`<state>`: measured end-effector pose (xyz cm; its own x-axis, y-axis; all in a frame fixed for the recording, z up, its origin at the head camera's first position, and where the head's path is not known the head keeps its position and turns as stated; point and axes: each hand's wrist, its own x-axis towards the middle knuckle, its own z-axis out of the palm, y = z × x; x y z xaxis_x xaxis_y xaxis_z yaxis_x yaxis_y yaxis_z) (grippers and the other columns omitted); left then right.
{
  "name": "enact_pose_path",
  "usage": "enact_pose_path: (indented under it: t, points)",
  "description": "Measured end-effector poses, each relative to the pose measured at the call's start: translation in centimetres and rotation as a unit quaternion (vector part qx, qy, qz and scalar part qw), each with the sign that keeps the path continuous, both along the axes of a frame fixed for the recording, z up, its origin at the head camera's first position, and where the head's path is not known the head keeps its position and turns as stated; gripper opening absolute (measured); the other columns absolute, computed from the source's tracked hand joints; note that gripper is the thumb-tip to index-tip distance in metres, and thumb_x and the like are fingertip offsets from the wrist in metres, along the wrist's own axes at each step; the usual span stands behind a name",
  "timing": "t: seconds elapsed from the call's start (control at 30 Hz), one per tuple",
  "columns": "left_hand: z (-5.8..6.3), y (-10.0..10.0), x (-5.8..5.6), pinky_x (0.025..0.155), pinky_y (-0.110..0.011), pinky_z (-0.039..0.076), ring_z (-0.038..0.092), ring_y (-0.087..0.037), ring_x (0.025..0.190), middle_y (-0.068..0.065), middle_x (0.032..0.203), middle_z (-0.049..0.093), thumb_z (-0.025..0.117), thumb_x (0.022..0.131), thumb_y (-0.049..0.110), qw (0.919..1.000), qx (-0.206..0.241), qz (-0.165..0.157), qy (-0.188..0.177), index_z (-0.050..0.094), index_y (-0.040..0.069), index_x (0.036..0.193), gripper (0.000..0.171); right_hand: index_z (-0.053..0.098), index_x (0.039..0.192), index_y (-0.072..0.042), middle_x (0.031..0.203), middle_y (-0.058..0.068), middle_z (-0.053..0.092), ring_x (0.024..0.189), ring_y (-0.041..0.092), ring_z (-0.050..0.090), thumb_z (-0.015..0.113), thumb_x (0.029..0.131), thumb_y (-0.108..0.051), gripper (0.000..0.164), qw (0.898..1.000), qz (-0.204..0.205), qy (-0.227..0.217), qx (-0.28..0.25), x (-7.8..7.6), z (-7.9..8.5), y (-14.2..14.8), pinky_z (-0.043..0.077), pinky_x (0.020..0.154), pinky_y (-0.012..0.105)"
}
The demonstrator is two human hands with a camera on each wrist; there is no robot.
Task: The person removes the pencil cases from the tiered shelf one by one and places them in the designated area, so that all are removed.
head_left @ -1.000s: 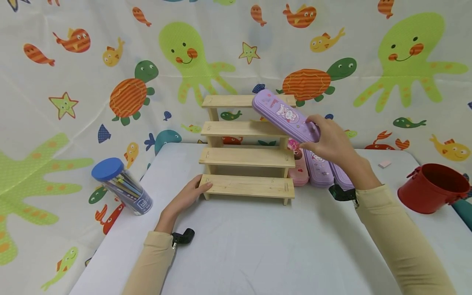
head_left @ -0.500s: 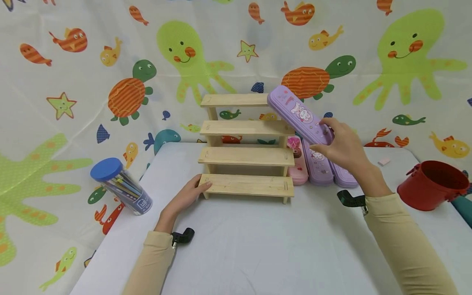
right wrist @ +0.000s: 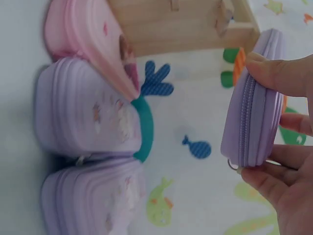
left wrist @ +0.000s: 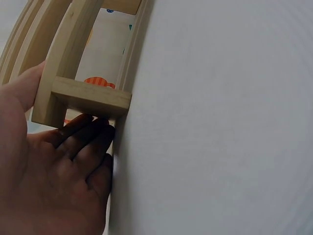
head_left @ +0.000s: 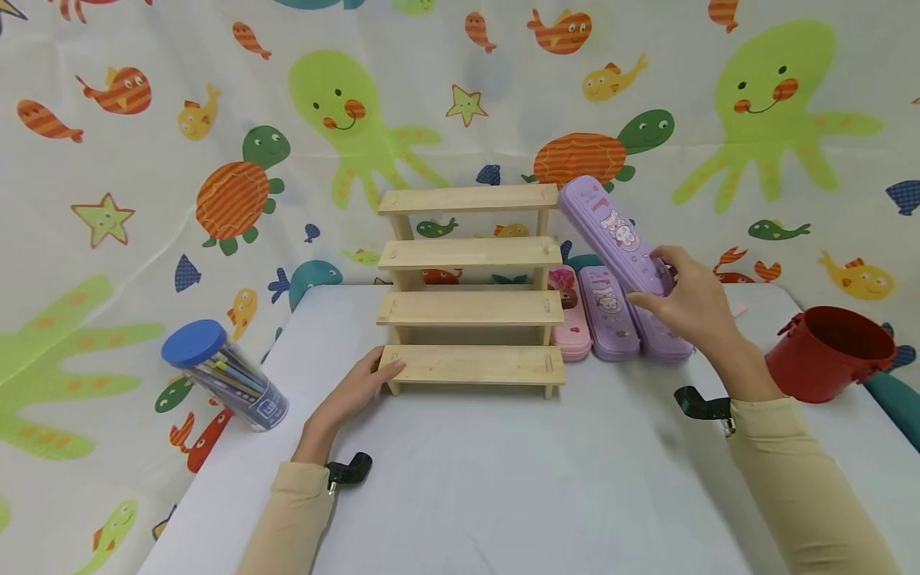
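Observation:
My right hand (head_left: pixel 693 303) pinches the lower end of a purple zippered pencil case (head_left: pixel 611 228) with a cartoon print, holding it tilted in the air right of the wooden shelf stand. In the right wrist view its zipper side (right wrist: pixel 249 105) faces the camera, thumb on one face and fingers on the other. My left hand (head_left: pixel 357 387) grips the left end of the stand's bottom step (head_left: pixel 470 363), thumb on top. The left wrist view shows its fingers (left wrist: pixel 90 142) beside the step's leg. A pink pencil case (head_left: pixel 571 327) and two purple ones (head_left: pixel 609 319) (head_left: pixel 663 337) lie on the table.
A clear tube of pencils with a blue lid (head_left: pixel 226 375) stands left of the stand. To the right is a red bucket (head_left: pixel 812 359), with a small pink block partly hidden behind my right hand. A sea-animal printed cloth (head_left: pixel 503 96) hangs behind the table.
My right hand has carried the purple pencil case rightward, away from the front of the upper steps. My left hand keeps its grip on the bottom step. The head view has shifted slightly.

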<state>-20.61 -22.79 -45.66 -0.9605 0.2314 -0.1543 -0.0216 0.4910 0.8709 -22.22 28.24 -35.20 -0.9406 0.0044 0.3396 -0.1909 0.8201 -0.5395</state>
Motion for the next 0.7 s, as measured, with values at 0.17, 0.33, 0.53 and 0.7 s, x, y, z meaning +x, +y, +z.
enact_pose_path:
  t: [0.17,0.33,0.53,0.7]
  points:
    - [0.1,0.0,0.0,0.121,-0.054,0.025,0.034,-0.028,0.145,-0.012,0.153,0.042,0.053,0.097,0.058,1.0,-0.003,0.001,-0.002,0.032,0.011,0.152,0.075,0.041,0.144,-0.006,0.134,0.026,0.054,0.102,0.04,0.057,0.08,0.083,-0.037,0.078,1.0,-0.02,-0.005,0.001,0.3,-0.8,1.3,0.048,0.078,0.051]
    - [0.1,0.1,-0.1,0.122,-0.054,0.023,0.032,-0.028,0.147,-0.012,0.154,0.04,0.053,0.097,0.057,1.0,-0.001,0.0,-0.004,0.031,0.011,0.152,0.075,0.04,0.144,-0.004,0.129,0.03,0.055,0.103,0.043,0.056,0.076,0.085,-0.043,0.08,0.999,-0.04,-0.02,0.004,0.7,-1.7,2.5,0.048,0.079,0.056]
    - [-0.1,-0.1,-0.1,0.121,-0.054,0.024,0.035,-0.029,0.144,-0.013,0.153,0.042,0.053,0.099,0.054,1.0,-0.001,-0.004,0.001,0.033,0.011,0.151,0.071,0.038,0.143,-0.003,0.125,0.031,0.055,0.101,0.042,0.055,0.071,0.087,-0.052,0.082,0.997,-0.059,-0.052,0.005,1.2,-2.4,3.6,0.048,0.072,0.043]
    - [-0.1,-0.1,-0.1,0.122,-0.054,0.023,0.033,-0.029,0.146,-0.012,0.154,0.041,0.053,0.097,0.057,1.0,-0.004,0.0,-0.003,0.032,0.011,0.152,0.075,0.037,0.141,-0.001,0.126,0.032,0.054,0.102,0.043,0.053,0.07,0.088,-0.049,0.078,0.994,-0.074,-0.076,0.007,1.3,-3.0,4.2,0.047,0.072,0.043]
